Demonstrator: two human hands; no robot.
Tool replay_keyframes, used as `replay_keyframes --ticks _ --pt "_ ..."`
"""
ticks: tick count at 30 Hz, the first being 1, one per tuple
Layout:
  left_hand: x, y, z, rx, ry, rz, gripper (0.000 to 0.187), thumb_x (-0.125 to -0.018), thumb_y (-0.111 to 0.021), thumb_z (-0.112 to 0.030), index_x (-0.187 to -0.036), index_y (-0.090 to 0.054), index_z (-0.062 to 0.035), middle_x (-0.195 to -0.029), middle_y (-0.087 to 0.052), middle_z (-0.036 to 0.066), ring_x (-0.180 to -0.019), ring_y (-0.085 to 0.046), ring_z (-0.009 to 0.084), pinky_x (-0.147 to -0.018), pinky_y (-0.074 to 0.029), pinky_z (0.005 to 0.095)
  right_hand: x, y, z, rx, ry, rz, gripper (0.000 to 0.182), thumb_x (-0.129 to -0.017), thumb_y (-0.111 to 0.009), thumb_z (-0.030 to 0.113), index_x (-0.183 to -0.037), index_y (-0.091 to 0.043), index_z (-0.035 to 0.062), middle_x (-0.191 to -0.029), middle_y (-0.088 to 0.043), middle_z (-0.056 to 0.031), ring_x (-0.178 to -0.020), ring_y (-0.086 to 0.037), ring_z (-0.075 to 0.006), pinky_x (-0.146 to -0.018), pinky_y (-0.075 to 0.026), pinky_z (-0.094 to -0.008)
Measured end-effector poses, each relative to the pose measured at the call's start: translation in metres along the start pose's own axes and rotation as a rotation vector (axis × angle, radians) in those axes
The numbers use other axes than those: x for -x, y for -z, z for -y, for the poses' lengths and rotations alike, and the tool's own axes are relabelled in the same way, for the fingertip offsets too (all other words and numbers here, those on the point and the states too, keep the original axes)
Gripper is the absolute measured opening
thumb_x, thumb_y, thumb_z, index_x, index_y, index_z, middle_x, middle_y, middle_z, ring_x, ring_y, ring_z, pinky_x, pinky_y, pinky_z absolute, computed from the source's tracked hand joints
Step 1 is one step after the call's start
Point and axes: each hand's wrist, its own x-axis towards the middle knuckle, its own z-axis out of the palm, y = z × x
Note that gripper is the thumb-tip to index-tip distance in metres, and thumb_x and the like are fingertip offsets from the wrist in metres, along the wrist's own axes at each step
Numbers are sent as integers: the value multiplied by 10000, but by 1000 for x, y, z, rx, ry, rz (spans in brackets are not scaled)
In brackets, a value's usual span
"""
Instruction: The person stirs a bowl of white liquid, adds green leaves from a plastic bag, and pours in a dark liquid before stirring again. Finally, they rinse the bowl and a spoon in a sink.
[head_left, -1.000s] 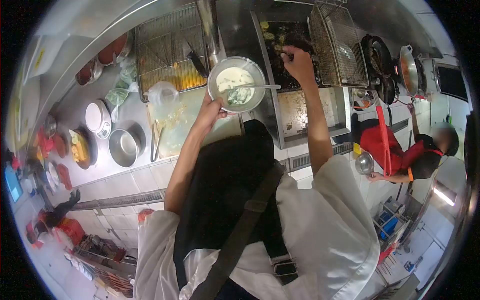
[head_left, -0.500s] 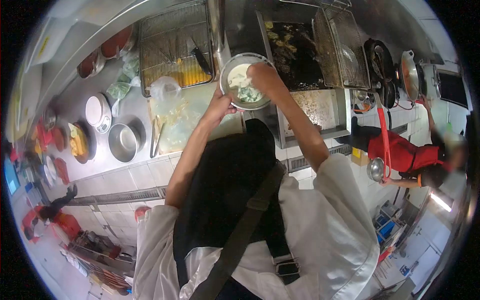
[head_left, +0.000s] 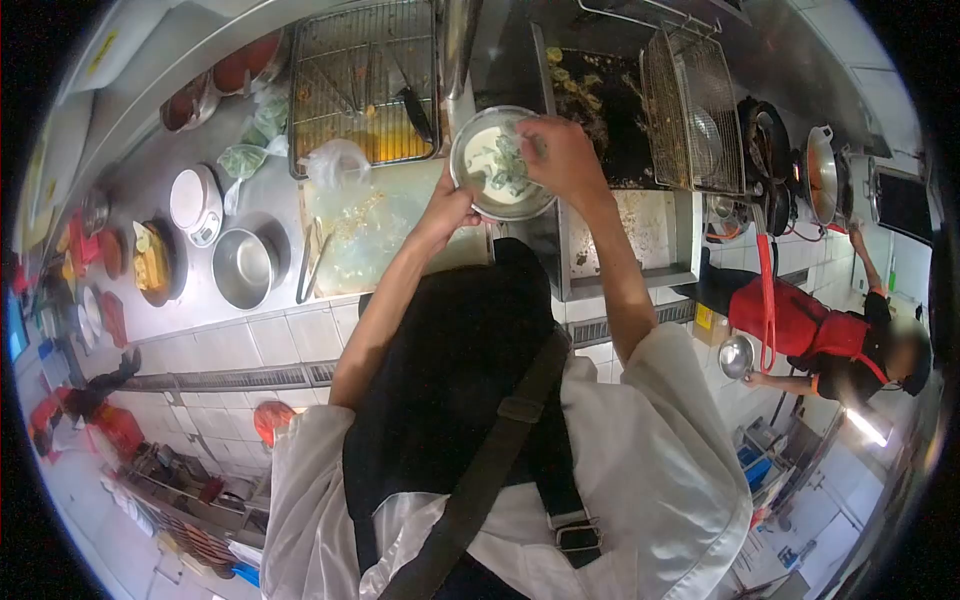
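A metal bowl of creamy white batter is tilted in front of me. Pale green pieces of food sit in the batter. My left hand grips the bowl's near left rim, thumb on the edge. Over the right side of the bowl, my right hand is closed, its fingertips down at the green pieces. I cannot tell what, if anything, those fingers pinch. Left of the bowl lies a pale cutting board with a crumpled plastic bag on it.
A wire rack tray with a black-handled tool is at the back left. The fryer and its wire basket stand right. Tongs, an empty pot and a scale sit left. A person in a red apron works at right.
My right hand has turned and opened up the view of the green pieces, which now show higher in the batter. The view has shifted slightly. The person at right has lowered the metal bowl.
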Motion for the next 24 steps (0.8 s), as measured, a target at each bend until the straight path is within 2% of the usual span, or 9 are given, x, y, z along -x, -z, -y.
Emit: replay_keyframes --ticks 5,7,11,13,17,19,20,22,24 --pt "0 -2 -3 4 5 3 517 -949 -435 -70 -1431 -259 -136 -1153 -630 102 -736 -704 198 -505 -528 219 -3 5 0 54 165 -161 213 -777 -642 57 -985 -670 22 -854 -683 -147 -792 -673 -281 -749 -521 -362" --pt "2 -2 -5 -10 5 31 511 -949 -433 -67 -1426 -259 -126 -1146 -629 108 -743 -696 186 -516 -522 226 -3 4 3 -257 -61 -94 191 -782 -650 36 -972 -661 21 -855 -681 -124 -772 -662 -195 -714 -508 -307" --pt "8 -8 -12 -1 18 1 515 -946 -425 -57 -1427 -252 -117 -1133 -628 112 -755 -686 176 -537 -519 237 -5 12 17 -299 -4 -178 184 -784 -661 21 -968 -657 18 -838 -676 -104 -760 -646 -141 -697 -492 -267" --pt "7 -7 -13 0 25 37 520 -946 -423 -54 -1431 -245 -116 -1127 -627 115 -768 -677 169 -555 -519 248 -8 19 22 -323 47 -271 150 -798 -658 60 -944 -648 27 -827 -688 -151 -781 -696 -257 -707 -534 -348" --pt "3 -5 -7 2 15 46 540 -945 -419 -52 -1445 -228 -126 -1117 -629 113 -762 -678 168 -542 -515 249 -12 13 14 -349 -27 -177 157 -801 -668 64 -953 -657 26 -836 -686 -154 -796 -697 -277 -721 -536 -357" --pt "4 -6 -7 -20 11 38 573 -946 -417 -54 -1467 -198 -152 -1090 -631 107 -752 -674 164 -534 -511 247 -10 -24 -23 -220 -138 152 201 -788 -693 105 -975 -672 34 -892 -685 -163 -831 -687 -307 -769 -538 -392" --pt "5 -6 -7 -20 10 41 573 -946 -417 -54 -1467 -198 -152 -1090 -631 107 -752 -674 164 -534 -511 247 -4 -37 -26 -218 -138 151 201 -788 -693 105 -975 -672 34 -892 -685 -163 -831 -687 -307 -769 -538 -392" --pt "6 -6 -6 4 2 70 592 -953 -410 -54 -1482 -176 -179 -1054 -632 93 -724 -664 154 -535 -508 238 1 -59 -19 243 -146 188 246 -799 -677 173 -1015 -695 55 -955 -689 -164 -869 -670 -349 -765 -524 -441" --pt "3 -4 -4 -1 7 54 589 -958 -408 -57 -1483 -173 -180 -1059 -630 99 -719 -668 157 -528 -510 235 2 -62 -16 243 -121 236 246 -782 -679 158 -1007 -694 59 -959 -681 -182 -891 -658 -365 -803 -517 -462"
